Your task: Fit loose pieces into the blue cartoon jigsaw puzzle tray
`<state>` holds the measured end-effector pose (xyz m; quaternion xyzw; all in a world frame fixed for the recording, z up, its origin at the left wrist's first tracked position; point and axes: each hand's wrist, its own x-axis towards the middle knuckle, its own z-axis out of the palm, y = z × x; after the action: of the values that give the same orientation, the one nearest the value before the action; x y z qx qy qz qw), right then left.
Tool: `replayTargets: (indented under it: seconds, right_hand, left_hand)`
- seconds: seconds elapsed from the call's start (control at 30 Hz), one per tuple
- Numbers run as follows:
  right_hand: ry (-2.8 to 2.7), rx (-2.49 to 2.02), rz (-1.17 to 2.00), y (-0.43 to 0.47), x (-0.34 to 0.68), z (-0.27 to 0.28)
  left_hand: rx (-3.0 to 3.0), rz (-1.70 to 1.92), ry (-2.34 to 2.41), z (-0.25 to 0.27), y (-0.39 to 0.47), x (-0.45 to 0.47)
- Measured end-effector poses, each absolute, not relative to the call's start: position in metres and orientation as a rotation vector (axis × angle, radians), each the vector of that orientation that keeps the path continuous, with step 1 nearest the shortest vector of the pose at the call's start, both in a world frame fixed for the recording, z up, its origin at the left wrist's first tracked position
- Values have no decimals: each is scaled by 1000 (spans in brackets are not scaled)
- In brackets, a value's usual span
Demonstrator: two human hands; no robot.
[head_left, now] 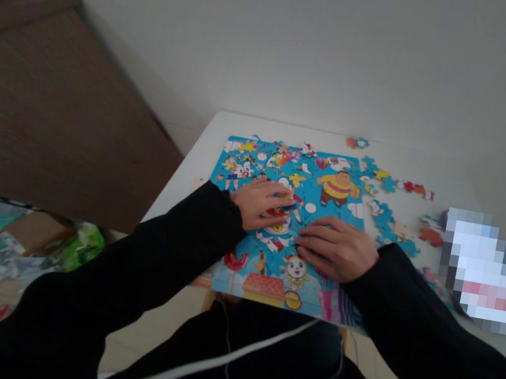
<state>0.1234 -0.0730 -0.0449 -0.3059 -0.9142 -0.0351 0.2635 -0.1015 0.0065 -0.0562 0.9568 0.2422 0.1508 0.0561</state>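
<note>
A blue cartoon jigsaw puzzle (314, 285) lies flat on a white table in front of me. My left hand (263, 203) rests palm down over its middle, fingers stretched to the right across the printed figures. Just right of it, my right hand (338, 249) lies on the puzzle with its fingers extended to the left. Both hands cover parts of the picture, and whatever is under the palms is hidden. Some loose puzzle pieces (283, 154) lie over the upper left of the picture.
More puzzle pieces (387, 223) are scattered on the white table (187, 171) right of the puzzle. A pixelated phone-like object (483, 272) is at the right. A brown wooden cabinet (66, 111) stands left, with bags and papers below. A white cable (207, 364) crosses my lap.
</note>
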Motion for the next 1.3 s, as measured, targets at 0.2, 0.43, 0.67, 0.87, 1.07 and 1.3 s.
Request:
replayTargets:
  seconds: [0.2, 0.43, 0.67, 0.87, 1.07, 1.3]
  right_hand:
    - [-2506, -775, -137, -74, 123, -42]
    - [-2445, -818, -171, -75, 123, -44]
    - [-2454, -881, -117, -73, 124, -45]
    - [-2441, -879, -97, -73, 124, -47]
    - [-2436, -863, -106, -73, 124, -46]
    - [-2449, -891, -70, -73, 125, -46]
  left_hand:
    - [2895, 512, 756, -60, 7, -100]
    - [2873, 578, 468, -32, 3, -106]
    - [2879, 238, 312, -18, -5, -110]
    - [2871, 132, 266, -22, -6, -109]
    - [2841, 178, 308, -22, -3, -110]
    - [2876, 464, 531, -28, 6, -114]
